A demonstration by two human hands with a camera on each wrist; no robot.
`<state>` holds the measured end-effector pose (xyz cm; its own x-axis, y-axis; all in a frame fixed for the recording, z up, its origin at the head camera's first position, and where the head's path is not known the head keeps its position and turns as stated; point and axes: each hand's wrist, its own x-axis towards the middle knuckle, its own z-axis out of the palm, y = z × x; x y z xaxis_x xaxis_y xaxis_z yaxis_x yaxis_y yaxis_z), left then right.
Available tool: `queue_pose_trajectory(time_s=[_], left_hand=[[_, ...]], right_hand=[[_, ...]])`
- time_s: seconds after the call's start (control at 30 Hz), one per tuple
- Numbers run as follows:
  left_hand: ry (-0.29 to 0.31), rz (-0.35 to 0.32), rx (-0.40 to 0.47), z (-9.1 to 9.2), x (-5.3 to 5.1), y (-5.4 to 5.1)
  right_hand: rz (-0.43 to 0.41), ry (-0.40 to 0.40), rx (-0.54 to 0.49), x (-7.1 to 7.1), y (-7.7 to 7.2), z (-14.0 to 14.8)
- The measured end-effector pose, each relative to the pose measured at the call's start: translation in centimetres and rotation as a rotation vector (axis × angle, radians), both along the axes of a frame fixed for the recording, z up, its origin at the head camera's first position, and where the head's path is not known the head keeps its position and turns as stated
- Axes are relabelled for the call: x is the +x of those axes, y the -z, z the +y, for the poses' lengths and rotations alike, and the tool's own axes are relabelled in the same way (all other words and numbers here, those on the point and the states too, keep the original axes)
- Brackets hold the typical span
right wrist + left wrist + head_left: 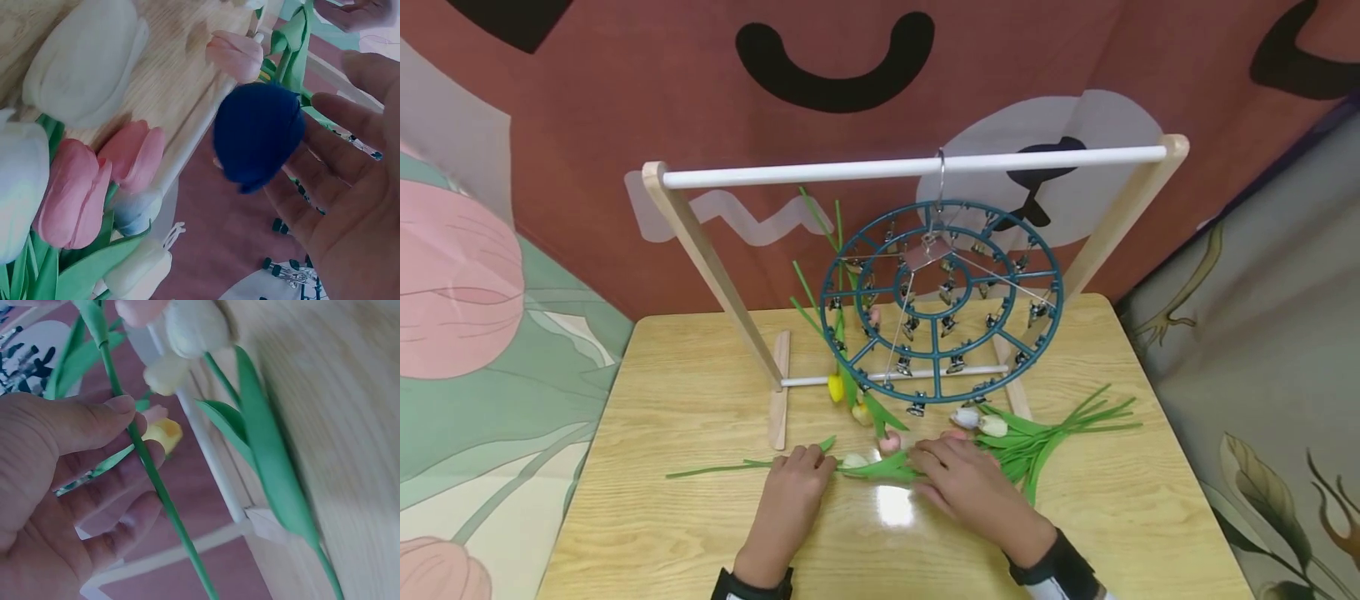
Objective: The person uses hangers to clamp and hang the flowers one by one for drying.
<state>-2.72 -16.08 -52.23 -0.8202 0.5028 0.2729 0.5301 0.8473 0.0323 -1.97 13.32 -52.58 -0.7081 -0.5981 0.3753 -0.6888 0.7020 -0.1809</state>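
Note:
My left hand (797, 483) pinches a thin green stem (165, 490) between thumb and fingers above the tabletop. That stem appears to belong to a dark blue tulip (256, 134), whose head shows in the right wrist view. Extended fingers of my right hand (970, 483) touch the blue head from one side; the head view hides it behind that hand. A white tulip (197, 328) lies on the table beside the left hand. Just beyond the hands is a pale pink tulip (890, 442). To the right lies a bunch of tulips (1030, 442), with white, pink and pale blue heads.
A wooden rack (707, 275) with white bars stands behind the hands. From its top bar hangs a round blue-green drying hanger (936, 398) with several metal clips. Yellow tulips (837, 387) lie near the rack's lower bar. A patterned cloth (587, 208) backs the table.

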Motion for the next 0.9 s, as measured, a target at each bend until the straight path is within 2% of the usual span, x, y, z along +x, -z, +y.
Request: queue_pose_trajectory(time_s=[0.17, 0.37, 0.5, 0.63, 0.73, 0.8, 0.87, 0.9], left_hand=[[0.021, 0.035, 0.023, 1.0, 0.0, -0.4], [0.027, 0.097, 0.056, 1.9, -0.2, -1.2], [0.041, 0.169, 0.177, 2.4, -0.3, -1.4], [0.068, 0.237, 0.389, 2.8, -0.1, -1.6], [0.066, 0.181, 0.520, 3.2, 0.1, -1.6], [0.035, 0.089, 0.578, 3.4, 0.2, -1.4], [0.000, -0.056, 0.671, 3.8, 0.3, -1.2], [-0.012, -0.144, 0.749, 4.0, 0.3, -1.1]], right_hand=[[-0.034, 0.046, 0.032, -0.5, 0.2, -0.4], [0.004, 0.059, 0.059, -0.9, 0.6, -0.4], [-0.010, 0.083, -0.006, -0.9, 0.7, -0.3], [-0.004, 0.089, -0.113, -1.0, 0.5, -0.2], [0.017, 0.067, -0.180, -1.2, 0.2, -0.1], [0.022, 0.054, -0.218, -1.2, 0.0, -0.2], [0.014, 0.046, -0.251, -1.1, -0.2, -0.3], [0.008, 0.045, -0.262, -1.1, -0.3, -0.4]])
